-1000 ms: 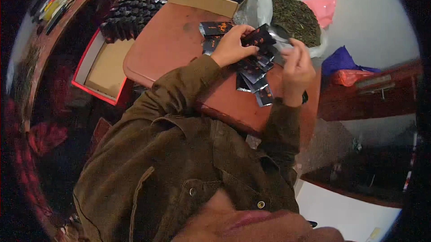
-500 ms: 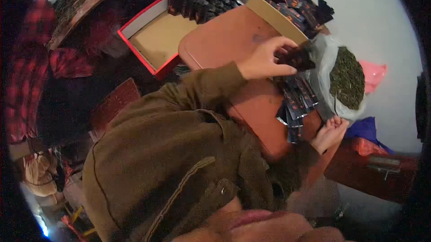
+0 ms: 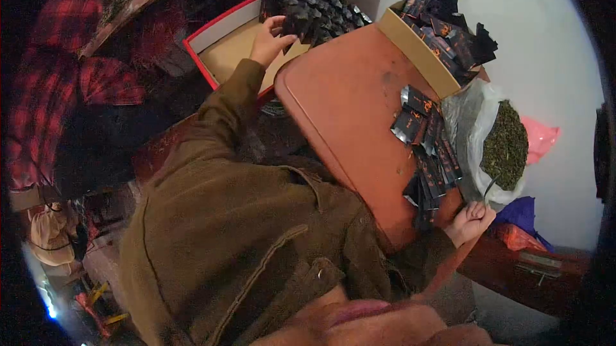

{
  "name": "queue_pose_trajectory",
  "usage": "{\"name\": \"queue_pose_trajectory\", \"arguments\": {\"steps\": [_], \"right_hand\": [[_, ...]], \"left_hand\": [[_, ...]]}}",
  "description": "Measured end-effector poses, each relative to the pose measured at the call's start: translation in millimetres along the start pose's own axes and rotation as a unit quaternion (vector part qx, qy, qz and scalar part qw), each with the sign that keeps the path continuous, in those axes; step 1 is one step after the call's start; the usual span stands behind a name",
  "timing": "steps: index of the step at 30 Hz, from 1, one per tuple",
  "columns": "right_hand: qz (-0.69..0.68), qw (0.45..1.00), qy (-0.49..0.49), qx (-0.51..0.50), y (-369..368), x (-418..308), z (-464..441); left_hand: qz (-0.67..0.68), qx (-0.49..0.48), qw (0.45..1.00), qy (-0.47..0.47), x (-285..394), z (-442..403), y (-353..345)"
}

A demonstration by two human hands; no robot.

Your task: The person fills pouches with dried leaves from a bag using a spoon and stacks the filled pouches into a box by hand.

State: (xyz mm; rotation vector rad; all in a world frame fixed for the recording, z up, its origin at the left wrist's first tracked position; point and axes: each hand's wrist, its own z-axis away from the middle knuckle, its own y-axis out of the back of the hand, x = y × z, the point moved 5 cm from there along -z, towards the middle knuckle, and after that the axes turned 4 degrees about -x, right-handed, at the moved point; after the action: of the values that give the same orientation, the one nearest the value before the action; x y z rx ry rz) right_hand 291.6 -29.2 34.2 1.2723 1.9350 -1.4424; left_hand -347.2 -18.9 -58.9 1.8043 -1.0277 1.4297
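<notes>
My left hand (image 3: pixel 271 41) is at the edge of the open red box, thumb and fingers closed around a black packet beside the rows of standing black packets (image 3: pixel 314 9). The held packet is partly lost against those rows. Low on the right, my right hand (image 3: pixel 473 223) is a loose fist around a thin metal spoon-like utensil (image 3: pixel 491 184), which points up toward the clear plastic bag (image 3: pixel 476 128) of dried green leaf (image 3: pixel 505 147). Flat black packets with orange print (image 3: pixel 428 137) lie in an overlapping pile on the brown table, left of the bag.
The red box (image 3: pixel 212 67) has a bare cardboard floor at its near end. A cardboard box (image 3: pixel 420 54) heaped with black packets stands at the table's (image 3: pixel 350 95) far right. Pink (image 3: pixel 540 137) and blue bags (image 3: pixel 518 212) lie beyond. A person in a checked shirt (image 3: pixel 48 102) is at left.
My left hand has moved from the packet pile left to the red box, carrying a black packet. My right hand stays near the leaf bag. The view has shifted slightly.
</notes>
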Motion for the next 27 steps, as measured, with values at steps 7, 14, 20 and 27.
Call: {"name": "queue_pose_trajectory", "arguments": {"steps": [7,14,20,27], "right_hand": [[-0.055,0.997,-0.036,-0.028,-4,5,1],[0.027,0.999,-0.038,-0.006,-18,11,3],[0.025,0.999,-0.033,-0.013,-23,13,3],[-0.006,0.999,-0.03,-0.02,-15,13,3]], "left_hand": [[-0.082,0.021,0.996,-0.003,-110,-36,-5],[-0.138,-0.012,0.99,0.013,-121,-56,-26],[-0.194,-0.021,0.98,0.034,-135,-64,-30],[-0.197,-0.022,0.98,0.025,-138,-63,-23]]}}
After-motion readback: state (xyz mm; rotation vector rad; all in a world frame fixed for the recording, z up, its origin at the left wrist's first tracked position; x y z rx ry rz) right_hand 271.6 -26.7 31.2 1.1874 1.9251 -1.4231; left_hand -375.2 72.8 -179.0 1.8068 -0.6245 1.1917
